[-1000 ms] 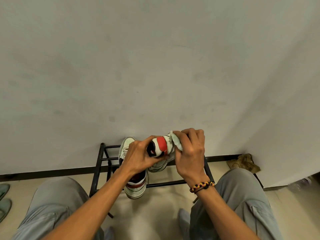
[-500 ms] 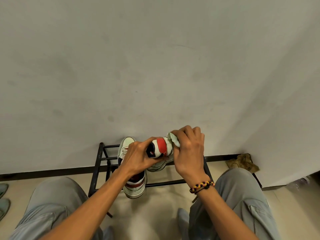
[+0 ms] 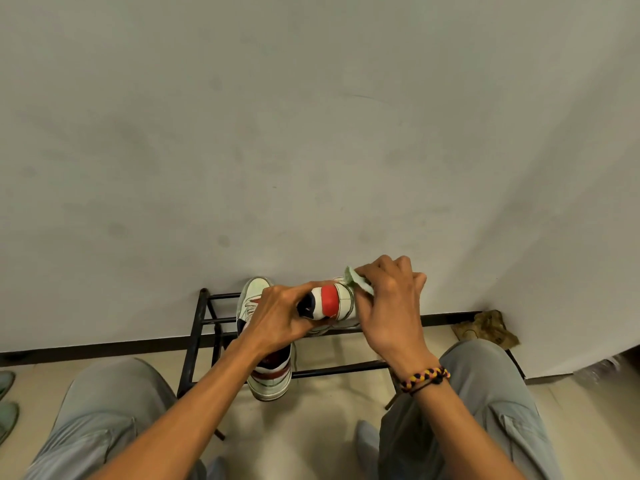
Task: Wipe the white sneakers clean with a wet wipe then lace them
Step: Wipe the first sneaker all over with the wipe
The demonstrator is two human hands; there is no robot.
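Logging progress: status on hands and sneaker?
Left hand grips held sneaker. Right hand presses wet wipe on it. Second sneaker on rack. Nothing obstructing.

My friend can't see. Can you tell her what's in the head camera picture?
A seated person's left hand holds a white sneaker while the right hand presses a wet wipe on it. The second sneaker sits on a black metal rack by a wall.

Black metal rack (image 3: 194, 344) against plain grey wall (image 3: 311, 133).
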